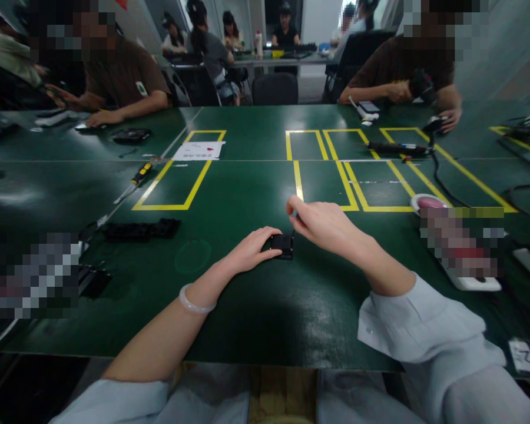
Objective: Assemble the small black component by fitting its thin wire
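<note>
A small black rectangular block (282, 245) lies on the green tabletop in front of me. My left hand (258, 248) grips its left side, thumb at the near edge and fingers at the far edge. Just above and to the right of the block is my right hand (315, 221), with thumb and forefinger curled together in a pinch. Something thin and dark shows below those fingertips, close to the block's right corner; it is too small to name. A pale bracelet (197, 300) circles my left wrist.
Black strip-like parts (141, 229) lie to the left, near a yellow-and-black screwdriver (141, 173). A white paper (198, 151) lies across yellow tape outlines. To the right are a pink-and-white case (430, 203), a black pen-like tool (397, 148) and a cable. Two people sit opposite.
</note>
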`<state>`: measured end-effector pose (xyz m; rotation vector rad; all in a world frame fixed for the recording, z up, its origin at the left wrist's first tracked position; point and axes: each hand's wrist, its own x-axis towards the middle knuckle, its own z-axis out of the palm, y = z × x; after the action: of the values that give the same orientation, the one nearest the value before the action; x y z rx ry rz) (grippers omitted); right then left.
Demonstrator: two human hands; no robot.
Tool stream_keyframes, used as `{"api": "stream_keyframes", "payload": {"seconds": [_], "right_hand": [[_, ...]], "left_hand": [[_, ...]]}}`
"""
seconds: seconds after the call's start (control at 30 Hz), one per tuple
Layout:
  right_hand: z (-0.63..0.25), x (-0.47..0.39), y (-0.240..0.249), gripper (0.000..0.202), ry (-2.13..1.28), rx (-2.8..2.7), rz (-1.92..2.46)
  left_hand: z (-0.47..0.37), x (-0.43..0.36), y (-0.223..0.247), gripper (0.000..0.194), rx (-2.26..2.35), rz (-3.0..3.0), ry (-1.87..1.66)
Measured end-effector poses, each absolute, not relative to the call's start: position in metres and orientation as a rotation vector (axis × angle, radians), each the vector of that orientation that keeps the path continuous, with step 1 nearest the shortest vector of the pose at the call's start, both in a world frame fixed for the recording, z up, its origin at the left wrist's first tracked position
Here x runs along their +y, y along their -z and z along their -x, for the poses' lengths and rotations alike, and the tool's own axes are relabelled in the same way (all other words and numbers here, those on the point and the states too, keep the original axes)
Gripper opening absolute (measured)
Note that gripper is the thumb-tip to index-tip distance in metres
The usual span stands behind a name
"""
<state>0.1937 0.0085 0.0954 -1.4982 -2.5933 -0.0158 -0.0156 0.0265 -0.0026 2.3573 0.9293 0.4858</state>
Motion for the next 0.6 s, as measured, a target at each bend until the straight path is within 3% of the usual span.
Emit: {"api": "stream_keyframes", "payload": {"seconds": [0.6], "right_hand": [[-0.1931, 0.009, -0.094, 0.023, 0.072, -2.589, 1.469]], "left_hand": [[0.0158, 0.0266, 0.001, 0.036, 0.926, -2.371, -0.466]]}}
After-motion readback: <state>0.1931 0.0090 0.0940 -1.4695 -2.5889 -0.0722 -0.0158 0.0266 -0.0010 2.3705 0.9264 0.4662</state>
